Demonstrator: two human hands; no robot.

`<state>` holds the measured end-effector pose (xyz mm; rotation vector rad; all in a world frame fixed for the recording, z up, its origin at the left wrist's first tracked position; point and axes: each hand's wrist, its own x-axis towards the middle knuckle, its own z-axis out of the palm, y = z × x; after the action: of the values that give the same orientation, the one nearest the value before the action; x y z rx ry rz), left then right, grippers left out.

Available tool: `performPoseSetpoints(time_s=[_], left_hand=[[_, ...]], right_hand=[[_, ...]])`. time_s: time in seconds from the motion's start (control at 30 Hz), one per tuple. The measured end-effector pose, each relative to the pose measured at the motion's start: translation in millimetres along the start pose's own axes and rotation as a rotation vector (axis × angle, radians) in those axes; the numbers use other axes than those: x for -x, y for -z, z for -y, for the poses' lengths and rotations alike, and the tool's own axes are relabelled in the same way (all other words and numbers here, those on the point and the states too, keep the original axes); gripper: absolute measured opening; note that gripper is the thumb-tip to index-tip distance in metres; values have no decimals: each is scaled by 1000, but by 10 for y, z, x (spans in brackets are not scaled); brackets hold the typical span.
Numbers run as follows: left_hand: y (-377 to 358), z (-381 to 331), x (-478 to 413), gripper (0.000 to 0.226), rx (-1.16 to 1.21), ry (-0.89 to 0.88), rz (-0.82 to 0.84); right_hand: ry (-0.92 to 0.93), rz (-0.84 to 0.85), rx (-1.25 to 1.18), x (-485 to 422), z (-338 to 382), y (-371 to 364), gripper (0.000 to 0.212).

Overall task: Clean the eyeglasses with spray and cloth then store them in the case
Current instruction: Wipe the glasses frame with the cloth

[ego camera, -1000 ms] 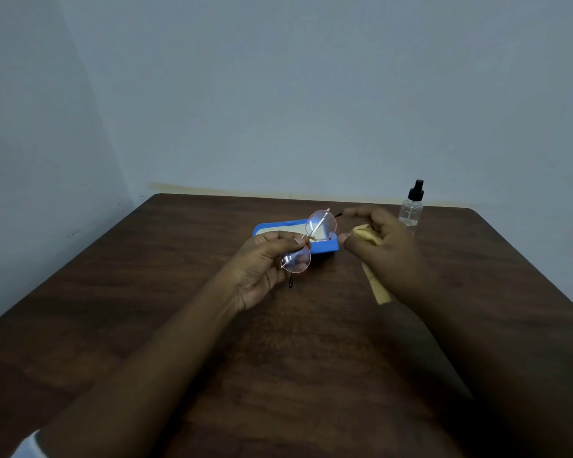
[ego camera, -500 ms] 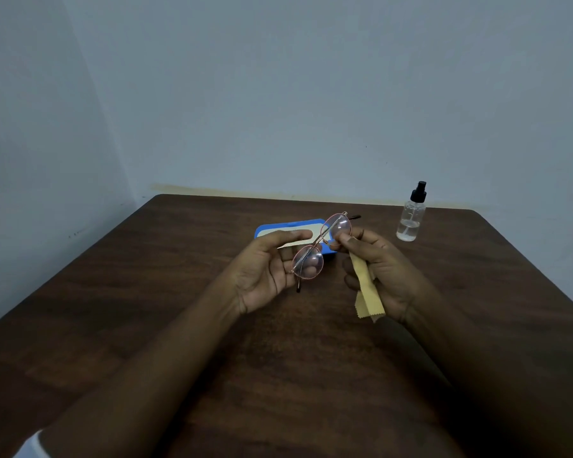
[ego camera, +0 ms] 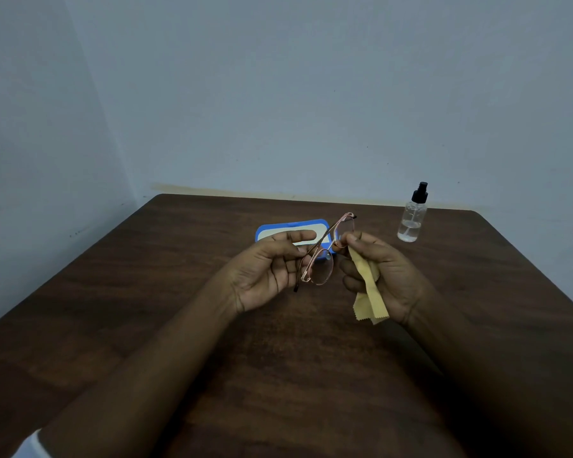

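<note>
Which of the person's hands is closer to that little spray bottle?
Right. The right hand sits just in front and left of the spray bottle; the left hand is farther left, beyond the eyeglasses.

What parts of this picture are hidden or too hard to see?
Head view only:
- Blue glasses case: its near edge is hidden behind the left hand and the thin-framed round eyeglasses.
- Yellow cleaning cloth: its top is hidden by the right hand pinching it.
- Clear spray bottle with black nozzle: any label is too small to read.
- Lens smudges: too dim to tell.
</note>
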<state>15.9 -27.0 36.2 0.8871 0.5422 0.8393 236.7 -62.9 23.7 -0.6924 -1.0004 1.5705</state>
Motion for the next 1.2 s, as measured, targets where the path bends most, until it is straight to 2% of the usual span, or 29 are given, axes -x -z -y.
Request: performPoseSetpoints(time_s=[0.33,0.47,0.7,0.93,1.13,1.2], left_hand=[[34,-2,-27,28,-113,-71,-59],[41,6,-46,25,-119,-109,-127],[11,-23,-45,22,-164,-169,-204],[-1,-29,-11,25,-216,-146,-148],[-35,-26,-21,33,-245,-137,-10],[-42,-33,-30,32,-243,-176,2]], right_hand=[[-5,15,-32,7,26,21,12],[-11,1,-78,17,41,-2,17],[-72,-44,-173,24,69,-1,10],[-92,-30,-215,22,113,4,12],[-157,61,-189,45,100,-21,19],[-186,118,-170,49,90,-10,13]])
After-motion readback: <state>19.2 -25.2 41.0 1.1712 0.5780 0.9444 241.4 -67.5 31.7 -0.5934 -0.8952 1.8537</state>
